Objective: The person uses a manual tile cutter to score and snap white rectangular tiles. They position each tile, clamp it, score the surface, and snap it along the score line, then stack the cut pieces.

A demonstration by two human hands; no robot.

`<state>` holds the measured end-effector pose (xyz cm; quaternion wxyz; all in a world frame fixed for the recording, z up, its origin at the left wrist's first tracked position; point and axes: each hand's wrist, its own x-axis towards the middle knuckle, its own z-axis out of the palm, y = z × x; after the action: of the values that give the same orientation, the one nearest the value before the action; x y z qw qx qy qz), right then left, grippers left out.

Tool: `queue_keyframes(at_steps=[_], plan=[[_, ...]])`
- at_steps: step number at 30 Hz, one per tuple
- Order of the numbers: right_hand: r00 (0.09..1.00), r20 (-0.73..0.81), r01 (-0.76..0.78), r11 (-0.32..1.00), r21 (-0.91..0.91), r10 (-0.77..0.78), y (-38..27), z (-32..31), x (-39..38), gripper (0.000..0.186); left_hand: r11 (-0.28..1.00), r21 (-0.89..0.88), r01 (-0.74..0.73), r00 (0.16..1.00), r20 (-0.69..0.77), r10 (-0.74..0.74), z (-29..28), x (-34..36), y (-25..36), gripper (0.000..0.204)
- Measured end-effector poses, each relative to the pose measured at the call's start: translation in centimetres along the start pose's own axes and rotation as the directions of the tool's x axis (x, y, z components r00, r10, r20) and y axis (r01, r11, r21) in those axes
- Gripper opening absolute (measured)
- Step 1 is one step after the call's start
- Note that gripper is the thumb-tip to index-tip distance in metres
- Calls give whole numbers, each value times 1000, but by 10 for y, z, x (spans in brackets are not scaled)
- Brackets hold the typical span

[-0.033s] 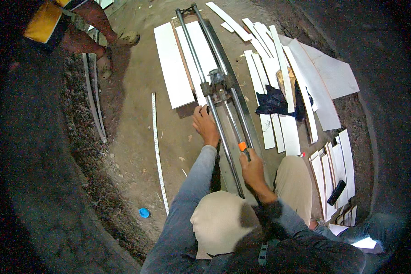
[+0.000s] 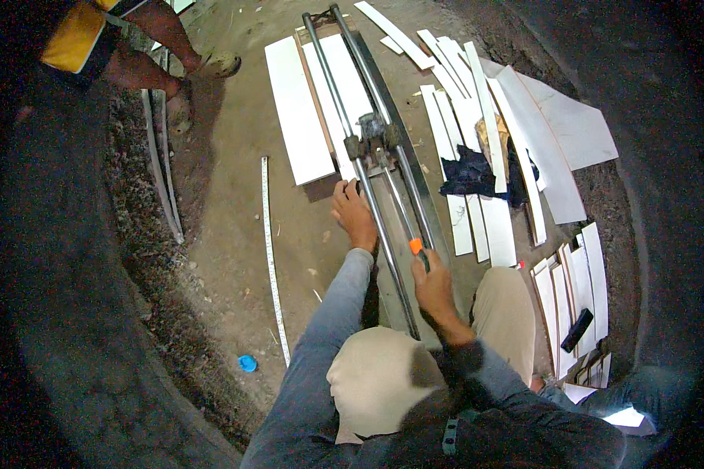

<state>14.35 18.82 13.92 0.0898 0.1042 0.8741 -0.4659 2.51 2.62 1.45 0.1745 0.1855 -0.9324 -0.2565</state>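
A manual tile cutter [image 2: 409, 319] with two long metal rails lies on the ground in front of me. White tile [image 2: 338, 72] lies beneath its rails, and a wider white tile piece [image 2: 296, 109] sits along its left side. My right hand [image 2: 434, 285] is closed around the cutter's handle [image 2: 400, 202], just below an orange collar [image 2: 416, 246]. The handle slopes up to the dark sliding carriage [image 2: 373, 129]. Beside the left rail, my left hand [image 2: 355, 216] has its bent fingers at the near edge of the white tile. The rail partly hides its fingertips.
Cut white tile strips [image 2: 465, 211] lie in a loose pile at right, with a black cloth [image 2: 477, 172] among them. More strips [image 2: 579, 289] lie near my knee. A measuring tape [image 2: 271, 258] and blue cap [image 2: 247, 363] are at left. Another person's legs [image 2: 152, 62] stand at far left.
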Motion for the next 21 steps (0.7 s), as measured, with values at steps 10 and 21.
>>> queue_keyframes(at_steps=[10, 21], plan=[[993, -62, 101, 995, -21, -102, -107, 83, 281, 47, 997, 6, 72, 997, 34, -72, 6, 29, 5, 43], [973, -97, 194, 972, -130, -208, -217, 142, 448, 63, 998, -67, 18, 1000, -3, -18, -3, 44, -8, 41]])
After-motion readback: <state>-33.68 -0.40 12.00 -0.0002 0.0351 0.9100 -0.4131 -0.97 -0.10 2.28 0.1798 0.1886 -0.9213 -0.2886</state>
